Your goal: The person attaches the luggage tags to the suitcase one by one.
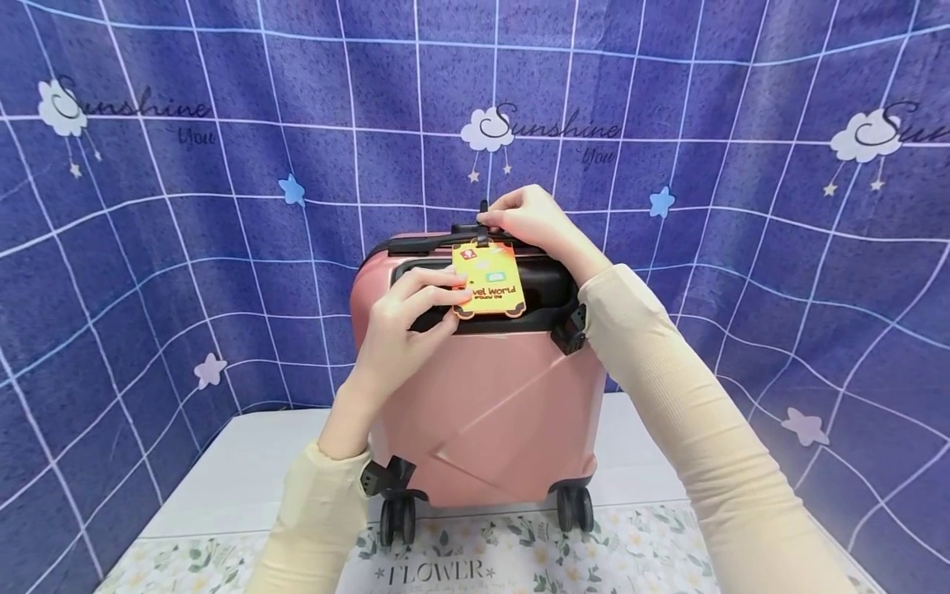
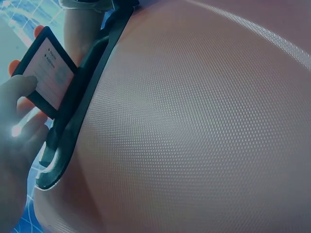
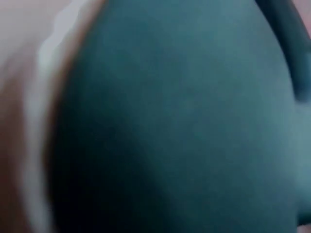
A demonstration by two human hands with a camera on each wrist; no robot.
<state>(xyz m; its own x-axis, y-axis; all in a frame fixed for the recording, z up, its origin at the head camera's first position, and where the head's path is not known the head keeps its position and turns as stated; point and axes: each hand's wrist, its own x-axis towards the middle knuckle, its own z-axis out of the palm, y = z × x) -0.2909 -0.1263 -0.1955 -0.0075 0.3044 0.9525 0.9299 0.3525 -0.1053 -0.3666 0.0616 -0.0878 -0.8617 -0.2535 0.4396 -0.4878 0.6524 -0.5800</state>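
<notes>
A pink suitcase (image 1: 493, 412) stands upright on its wheels, with a black recessed panel near its top. My left hand (image 1: 401, 318) pinches the left edge of a yellow luggage tag (image 1: 496, 276), fingers on its printed front. In the left wrist view, the thumb of the left hand (image 2: 17, 111) presses the back of the luggage tag (image 2: 51, 73), where a white name card shows in a dark frame. Above it, my right hand (image 1: 536, 219) pinches the tag's black strap (image 1: 483, 238) beside the suitcase's top handle (image 1: 466, 229). The right wrist view shows only a blurred dark surface (image 3: 184, 116).
Black caster wheels (image 1: 398, 520) rest on a flower-printed mat (image 1: 631, 553). Behind the mat lies a white surface (image 1: 260, 445). A blue grid-patterned curtain (image 1: 356, 99) hangs behind the suitcase and along both sides.
</notes>
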